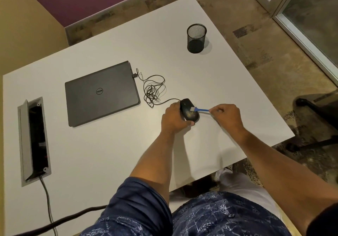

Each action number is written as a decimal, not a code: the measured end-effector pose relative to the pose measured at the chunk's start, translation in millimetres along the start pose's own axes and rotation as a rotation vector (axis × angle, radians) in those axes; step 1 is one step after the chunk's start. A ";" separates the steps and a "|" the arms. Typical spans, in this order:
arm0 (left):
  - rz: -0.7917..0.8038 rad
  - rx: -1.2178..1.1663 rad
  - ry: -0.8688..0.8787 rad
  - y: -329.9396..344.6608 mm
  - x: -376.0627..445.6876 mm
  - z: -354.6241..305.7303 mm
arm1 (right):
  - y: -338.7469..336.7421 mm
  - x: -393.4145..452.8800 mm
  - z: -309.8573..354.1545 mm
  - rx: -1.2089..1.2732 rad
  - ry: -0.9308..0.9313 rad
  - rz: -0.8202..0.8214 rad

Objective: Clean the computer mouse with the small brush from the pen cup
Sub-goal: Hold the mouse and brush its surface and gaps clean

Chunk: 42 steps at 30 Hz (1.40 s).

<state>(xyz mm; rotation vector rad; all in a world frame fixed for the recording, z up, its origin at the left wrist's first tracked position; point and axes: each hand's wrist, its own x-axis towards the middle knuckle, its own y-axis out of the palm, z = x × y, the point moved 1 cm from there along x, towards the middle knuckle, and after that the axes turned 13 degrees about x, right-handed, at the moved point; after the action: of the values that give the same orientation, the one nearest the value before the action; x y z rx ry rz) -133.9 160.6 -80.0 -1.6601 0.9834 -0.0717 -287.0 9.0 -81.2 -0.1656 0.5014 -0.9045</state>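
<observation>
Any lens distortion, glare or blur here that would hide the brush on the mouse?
Head view: wide-angle bending at the table edges; soft warm light, faint shadows, no glare. The mouse and blue brush are slightly soft but readable between left hand and right hand.

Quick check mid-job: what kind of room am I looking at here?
Probably an office or meeting room: a white table with a built-in power and cable box, a closed laptop and a mesh pen cup.

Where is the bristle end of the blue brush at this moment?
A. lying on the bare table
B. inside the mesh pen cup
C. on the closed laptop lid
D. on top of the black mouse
D: the right hand holds the blue brush with its white tip on the mouse, which the left hand steadies.
</observation>
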 end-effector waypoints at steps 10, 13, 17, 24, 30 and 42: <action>0.034 0.040 0.010 -0.5 3.7 2.2 | 1.5 -0.8 -1.6 0.068 -0.013 0.039; 0.035 0.041 0.018 -1.0 4.5 2.6 | -10.0 1.9 -8.3 -0.039 -0.004 0.078; 0.043 0.038 0.021 -1.1 5.0 2.8 | -26.9 5.6 -17.7 0.054 0.087 -0.042; 0.034 0.048 0.027 -2.6 5.1 1.9 | 5.0 1.3 -7.5 0.096 0.034 0.047; 0.053 0.079 0.042 -5.3 6.1 3.6 | -31.1 5.2 -18.4 0.018 0.044 0.058; 0.055 0.100 0.045 -6.5 7.0 4.2 | -10.2 14.7 -13.0 -0.002 -0.016 0.144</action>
<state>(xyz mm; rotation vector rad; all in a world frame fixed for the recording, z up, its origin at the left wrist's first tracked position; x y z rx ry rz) -123.6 159.5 -79.2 -1.5454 1.0425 -0.1195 -293.0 -7.9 -94.1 -0.1374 0.4928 -0.7617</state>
